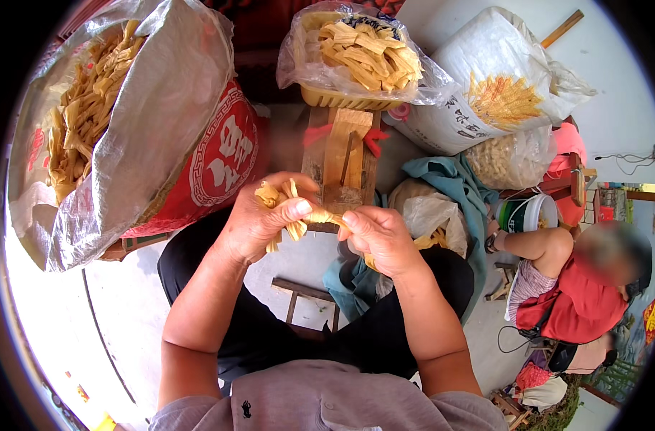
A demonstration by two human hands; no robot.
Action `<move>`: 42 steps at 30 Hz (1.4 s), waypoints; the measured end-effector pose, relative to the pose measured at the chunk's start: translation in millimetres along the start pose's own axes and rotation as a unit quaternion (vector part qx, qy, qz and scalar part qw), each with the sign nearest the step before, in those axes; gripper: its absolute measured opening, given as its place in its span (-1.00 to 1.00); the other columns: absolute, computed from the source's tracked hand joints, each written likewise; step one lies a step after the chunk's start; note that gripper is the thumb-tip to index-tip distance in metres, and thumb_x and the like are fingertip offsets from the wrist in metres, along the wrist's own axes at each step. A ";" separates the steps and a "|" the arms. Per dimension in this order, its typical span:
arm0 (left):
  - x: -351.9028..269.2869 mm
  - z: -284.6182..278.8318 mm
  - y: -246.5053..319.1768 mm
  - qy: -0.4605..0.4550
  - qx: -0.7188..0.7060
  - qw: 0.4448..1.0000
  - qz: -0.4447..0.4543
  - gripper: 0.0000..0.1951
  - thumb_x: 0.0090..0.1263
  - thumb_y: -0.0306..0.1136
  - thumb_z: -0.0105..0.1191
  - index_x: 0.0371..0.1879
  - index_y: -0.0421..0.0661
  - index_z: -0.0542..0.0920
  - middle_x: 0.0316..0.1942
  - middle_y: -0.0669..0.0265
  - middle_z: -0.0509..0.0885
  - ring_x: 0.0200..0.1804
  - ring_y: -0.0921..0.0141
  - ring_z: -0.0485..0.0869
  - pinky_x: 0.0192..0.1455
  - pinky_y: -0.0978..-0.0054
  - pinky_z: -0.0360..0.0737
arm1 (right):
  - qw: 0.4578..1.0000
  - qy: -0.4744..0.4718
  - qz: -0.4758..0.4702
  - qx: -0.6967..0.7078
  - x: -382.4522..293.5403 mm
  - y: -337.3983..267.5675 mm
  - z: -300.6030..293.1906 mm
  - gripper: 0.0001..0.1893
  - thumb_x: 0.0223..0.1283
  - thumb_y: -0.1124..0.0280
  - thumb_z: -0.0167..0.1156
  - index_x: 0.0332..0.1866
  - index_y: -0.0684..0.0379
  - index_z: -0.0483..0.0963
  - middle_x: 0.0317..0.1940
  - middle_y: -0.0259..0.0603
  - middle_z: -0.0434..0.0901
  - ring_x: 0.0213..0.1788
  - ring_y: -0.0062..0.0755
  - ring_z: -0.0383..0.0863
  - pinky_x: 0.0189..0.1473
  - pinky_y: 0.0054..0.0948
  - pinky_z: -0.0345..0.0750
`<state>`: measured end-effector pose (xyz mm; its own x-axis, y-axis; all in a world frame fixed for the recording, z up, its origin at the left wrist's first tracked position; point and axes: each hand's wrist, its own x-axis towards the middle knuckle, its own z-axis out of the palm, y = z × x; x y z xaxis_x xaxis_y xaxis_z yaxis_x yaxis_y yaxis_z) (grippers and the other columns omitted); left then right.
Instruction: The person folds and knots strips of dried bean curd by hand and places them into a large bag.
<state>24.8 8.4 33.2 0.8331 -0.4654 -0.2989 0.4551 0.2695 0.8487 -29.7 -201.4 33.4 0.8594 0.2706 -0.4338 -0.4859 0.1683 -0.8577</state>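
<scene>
Between my hands, above my lap, is a bundle of pale yellow, pliable strips (321,216), apparently a dried food or plant material. My left hand (271,213) grips its left part, where folded ends stick out between the fingers and below them. My right hand (378,234) pinches a narrow, twisted part between thumb and fingers, and a yellow end hangs below that palm. Just beyond the hands stands a wooden bench (312,156) with a slanted wooden piece (349,145) and a thin rod on it. Red cloth (376,141) is tied around it.
A large woven sack (160,124) of knotted strips stands at left. Behind the bench, a plastic-lined yellow basket (354,99) holds flat strips. White sacks (494,91), teal cloth (451,175) and a bucket (527,213) lie to the right. A person in red (580,301) sits at far right.
</scene>
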 end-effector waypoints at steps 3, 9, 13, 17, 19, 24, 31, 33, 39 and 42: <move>6.7 4.1 0.5 -0.037 -0.095 0.990 -0.102 -0.53 0.08 -0.28 0.40 -0.09 -0.25 0.55 -0.37 0.25 0.64 -0.46 0.50 0.57 -0.47 0.59 0.50 | 0.991 0.060 -0.028 -0.119 0.9 -0.2 4.6 -0.67 0.27 0.17 0.20 -0.37 0.29 0.56 -0.65 -0.48 0.36 -0.53 -0.73 0.26 -0.49 -0.66 0.21; 10.0 18.8 -3.9 0.017 0.016 0.997 -0.078 -0.77 0.15 -0.47 0.29 -0.25 -0.23 0.57 -0.48 0.29 0.61 -0.49 0.52 0.55 -0.45 0.61 0.48 | 0.982 0.122 -0.095 -0.105 9.5 4.3 -7.4 -0.78 0.18 0.32 0.30 -0.38 0.29 0.55 -0.55 -0.48 0.48 -0.47 -0.76 0.33 -0.44 -0.67 0.31; 23.3 20.7 -6.3 0.072 0.002 0.997 -0.031 -0.87 0.21 -0.51 0.19 -0.32 -0.20 0.53 -0.51 0.25 0.59 -0.55 0.51 0.54 -0.51 0.63 0.47 | 0.971 0.188 -0.100 -0.106 18.2 -6.4 -13.3 -0.82 0.14 0.39 0.33 -0.36 0.28 0.53 -0.51 -0.44 0.55 -0.45 -0.77 0.39 -0.41 -0.68 0.38; 50.6 23.8 -22.8 0.105 0.052 0.993 0.026 -0.87 0.24 -0.50 0.17 -0.26 -0.19 0.55 -0.44 0.36 0.58 -0.43 0.56 0.51 -0.37 0.62 0.47 | 0.894 0.299 -0.184 -0.281 50.4 10.9 -27.5 -0.81 0.11 0.28 0.32 -0.31 0.14 0.51 -0.57 -0.24 0.58 -0.53 -0.42 0.53 -0.42 -0.42 0.45; 58.0 13.6 -39.7 0.134 0.144 0.980 0.040 -0.87 0.25 -0.44 0.18 -0.27 -0.16 0.57 -0.44 0.42 0.56 -0.43 0.59 0.47 -0.37 0.62 0.43 | 0.844 0.338 -0.117 -0.398 58.1 11.6 -23.3 -0.80 0.13 0.24 0.29 -0.34 0.11 0.49 -0.58 -0.18 0.58 -0.51 -0.22 0.59 -0.40 -0.30 0.47; 57.3 4.1 -42.6 0.231 0.115 0.966 -0.006 -0.86 0.28 -0.38 0.19 -0.36 -0.19 0.56 -0.47 0.40 0.56 -0.43 0.56 0.49 -0.36 0.59 0.44 | 0.811 0.356 -0.206 -0.416 47.8 13.6 -23.9 -0.84 0.22 0.28 0.16 -0.28 0.10 0.40 -0.58 -0.16 0.58 -0.49 -0.06 0.59 -0.42 -0.16 0.46; 9.6 27.9 -22.5 0.031 0.019 0.999 -0.022 -0.88 0.37 -0.53 0.03 -0.20 -0.28 0.59 -0.28 0.25 0.65 -0.28 0.44 0.64 -0.21 0.54 0.58 | 0.880 0.199 -0.310 -0.301 21.8 14.0 7.4 -0.79 0.23 0.40 0.18 -0.13 0.15 0.33 -0.57 -0.13 0.55 -0.54 -0.17 0.58 -0.49 -0.37 0.45; 9.3 19.2 -21.9 0.041 0.122 0.991 0.032 -0.86 0.35 -0.52 0.05 -0.18 -0.28 0.60 -0.25 0.24 0.65 -0.25 0.46 0.63 -0.18 0.56 0.58 | 0.914 0.170 -0.183 -0.321 13.8 8.8 0.4 -0.77 0.21 0.33 0.23 -0.17 0.16 0.36 -0.57 -0.14 0.56 -0.54 -0.18 0.58 -0.48 -0.38 0.46; 13.6 24.9 -18.5 0.051 0.146 0.988 0.000 -0.87 0.38 -0.43 0.06 -0.27 -0.23 0.61 -0.44 0.32 0.62 -0.38 0.49 0.59 -0.31 0.57 0.54 | 0.818 0.214 -0.344 -0.408 17.4 12.8 6.9 -0.79 -0.01 0.45 0.37 -0.42 0.18 0.42 -0.61 -0.17 0.51 -0.56 -0.20 0.55 -0.51 -0.39 0.47; 8.9 17.4 -32.1 0.074 -0.019 0.996 -0.056 -0.81 0.39 -0.36 0.09 -0.42 -0.23 0.58 -0.49 0.33 0.60 -0.47 0.54 0.54 -0.42 0.60 0.49 | 0.734 0.161 -0.506 -0.424 24.1 7.1 15.4 -0.75 -0.13 0.42 0.42 -0.50 0.14 0.42 -0.66 -0.26 0.46 -0.63 -0.28 0.48 -0.58 -0.41 0.39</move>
<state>12.1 -19.1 10.8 0.8126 -0.3654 -0.4540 0.5565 0.2556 0.7905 -14.9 -179.0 21.2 0.7706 0.1533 0.6186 0.5841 -0.5580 -0.5894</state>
